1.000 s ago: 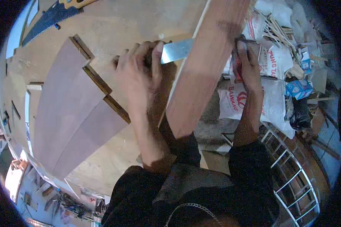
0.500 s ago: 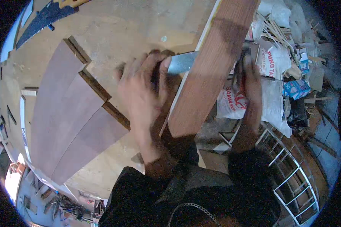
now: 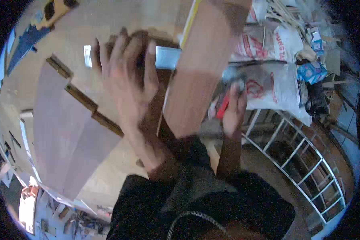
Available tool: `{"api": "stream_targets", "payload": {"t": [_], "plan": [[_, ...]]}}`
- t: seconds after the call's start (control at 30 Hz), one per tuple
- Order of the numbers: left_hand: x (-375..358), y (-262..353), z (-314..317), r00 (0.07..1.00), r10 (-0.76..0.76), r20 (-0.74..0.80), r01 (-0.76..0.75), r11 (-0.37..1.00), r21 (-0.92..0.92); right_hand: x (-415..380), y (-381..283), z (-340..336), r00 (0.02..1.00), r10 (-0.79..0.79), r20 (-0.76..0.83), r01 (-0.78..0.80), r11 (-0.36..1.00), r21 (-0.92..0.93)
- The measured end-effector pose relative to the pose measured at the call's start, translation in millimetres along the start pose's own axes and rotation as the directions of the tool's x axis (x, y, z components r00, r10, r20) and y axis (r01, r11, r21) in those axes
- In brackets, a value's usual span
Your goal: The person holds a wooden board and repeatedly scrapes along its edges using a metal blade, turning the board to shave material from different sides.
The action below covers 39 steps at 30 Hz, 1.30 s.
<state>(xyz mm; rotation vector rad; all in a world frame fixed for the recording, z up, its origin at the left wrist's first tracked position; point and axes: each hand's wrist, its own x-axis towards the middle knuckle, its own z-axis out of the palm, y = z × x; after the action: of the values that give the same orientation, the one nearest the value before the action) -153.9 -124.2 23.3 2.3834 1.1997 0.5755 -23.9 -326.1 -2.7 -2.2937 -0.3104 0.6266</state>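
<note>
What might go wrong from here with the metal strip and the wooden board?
The metal strip could slide if the left hand loosens. The wooden board seems to extend past the worktable, so pressing its outer side might tip it. The right hand, blurred and holding a red item, might bump the nearby board.

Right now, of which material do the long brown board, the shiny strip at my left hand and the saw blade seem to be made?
Long brown board: wood or wood-look laminate, matte reddish-brown with faint streaks; blur leaves this open.
Shiny strip: probably smooth metal, judging by its bright, bluish reflection.
Saw blade: likely metal, dark-finished, judging by its thin, toothed edge.
</note>
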Motion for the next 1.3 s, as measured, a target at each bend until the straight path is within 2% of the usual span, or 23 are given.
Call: {"api": "stream_targets", "payload": {"t": [0.03, 0.1, 0.17, 0.2, 0.23, 0.3, 0.37, 0.4, 0.43, 0.5, 0.6, 0.67, 0.7, 0.73, 0.83, 0.9, 0.93, 1.0, 1.03, 1.1, 1.17, 1.2, 1.3], "plan": [[9.2, -4.3, 1.2, 1.0, 0.026, -0.01, -0.026, 1.0, 0.003, 0.8, 9.9, 11.6, 1.0, -0.017, -0.014, 0.018, 1.0, 0.02], [3.3, -15.4, 7.6, 0.994, 0.087, -0.063, -0.085, 0.996, 0.036, -18.9, 16.9, 23.8, 0.986, 0.059, -0.156, -0.01, 0.956, 0.294], [11.6, -14.6, 12.3, 0.978, 0.175, -0.115, -0.172, 0.984, 0.043, -6.9, 6.3, 22.7, 0.96, -0.016, -0.278, 0.038, 0.997, 0.074], [11.4, -5.7, 7.0, 0.998, 0.057, -0.042, -0.06, 0.995, -0.077, 0.8, -13.0, 8.2, 0.989, 0.15, 0.0, -0.144, 0.95, 0.275], [10.5, -1.8, 2.1, 0.998, 0.045, -0.047, -0.047, 0.997, -0.059, 11.6, -8.9, 4.7, 0.996, 0.09, 0.021, -0.092, 0.966, 0.243], [6.9, -0.3, -9.7, 0.977, -0.122, 0.176, 0.131, 0.991, -0.041, 33.2, -0.8, -2.5, 0.998, -0.032, 0.063, 0.02, 0.982, 0.188], [-11.4, -16.4, -3.8, 0.987, -0.129, 0.092, 0.128, 0.992, 0.024, 51.1, -44.8, -12.9, 0.977, -0.003, 0.214, -0.034, 0.985, 0.171], [-17.6, 0.8, -9.2, 0.984, -0.171, 0.045, 0.17, 0.985, 0.028, 61.0, -56.1, -14.8, 0.964, 0.003, 0.265, -0.048, 0.985, 0.163], [-22.1, 9.4, -12.5, 0.976, -0.217, 0.005, 0.216, 0.976, 0.027, 73.9, -56.7, -17.8, 0.954, -0.026, 0.3, 0.006, 0.998, 0.067], [-24.4, -1.1, -7.9, 0.984, -0.149, -0.099, 0.153, 0.988, 0.034, 83.5, -61.0, -14.9, 0.945, -0.062, 0.322, 0.077, 0.997, -0.032], [-16.9, 21.5, -36.1, 0.945, -0.313, 0.091, 0.316, 0.949, -0.018, 83.3, -48.0, -7.9, 0.937, -0.221, 0.269, 0.247, 0.967, -0.066], [-18.9, 8.6, -39.1, 0.928, -0.322, 0.187, 0.349, 0.928, -0.135, 91.9, -25.7, -9.0, 0.979, -0.163, 0.126, 0.18, 0.973, -0.141], [-19.7, 2.0, -37.6, 0.921, -0.322, 0.217, 0.362, 0.916, -0.176, 92.5, -20.1, -12.2, 0.98, -0.16, 0.121, 0.177, 0.973, -0.147], [-26.5, -6.3, -30.8, 0.949, -0.264, 0.173, 0.29, 0.947, -0.142, 89.1, -15.8, -16.3, 0.972, -0.115, 0.206, 0.137, 0.986, -0.095], [-28.9, -10.2, -27.8, 0.964, -0.218, 0.151, 0.237, 0.964, -0.124, 70.4, -14.7, -16.2, 0.969, -0.13, 0.21, 0.147, 0.987, -0.067], [-34.7, -2.8, -28.2, 0.956, -0.22, 0.192, 0.25, 0.958, -0.144, 65.4, -23.4, -23.5, 0.976, -0.123, 0.181, 0.159, 0.968, -0.196], [-36.7, -3.0, -27.1, 0.913, -0.332, 0.237, 0.389, 0.882, -0.264, 90.1, 9.8, -27.9, 0.963, -0.174, 0.207, 0.214, 0.958, -0.19], [-29.6, 1.5, -35.8, 0.856, -0.429, 0.289, 0.513, 0.774, -0.371, 83.2, -22.9, -22.1, 0.953, -0.185, 0.24, 0.219, 0.968, -0.122], [-31.0, 0.2, -36.6, 0.863, -0.415, 0.288, 0.498, 0.797, -0.341, 74.8, -33.3, -23.3, 0.941, -0.171, 0.292, 0.202, 0.976, -0.077], [-32.9, -6.7, -35.2, 0.898, -0.359, 0.252, 0.423, 0.863, -0.277, 77.7, -26.0, -23.5, 0.94, -0.182, 0.288, 0.231, 0.962, -0.145], [-38.2, -11.7, -32.6, 0.921, -0.322, 0.219, 0.37, 0.899, -0.233, 75.2, -26.2, -13.2, 0.955, -0.245, 0.169, 0.27, 0.951, -0.149], [-39.9, -14.2, -32.5, 0.93, -0.303, 0.208, 0.346, 0.914, -0.212, 68.3, -30.4, -13.7, 0.97, -0.135, 0.2, 0.151, 0.986, -0.07], [-40.4, -21.0, -29.4, 0.945, -0.271, 0.184, 0.305, 0.934, -0.186, 73.9, -18.1, -16.0, 0.96, -0.122, 0.253, 0.145, 0.986, -0.075]]}}
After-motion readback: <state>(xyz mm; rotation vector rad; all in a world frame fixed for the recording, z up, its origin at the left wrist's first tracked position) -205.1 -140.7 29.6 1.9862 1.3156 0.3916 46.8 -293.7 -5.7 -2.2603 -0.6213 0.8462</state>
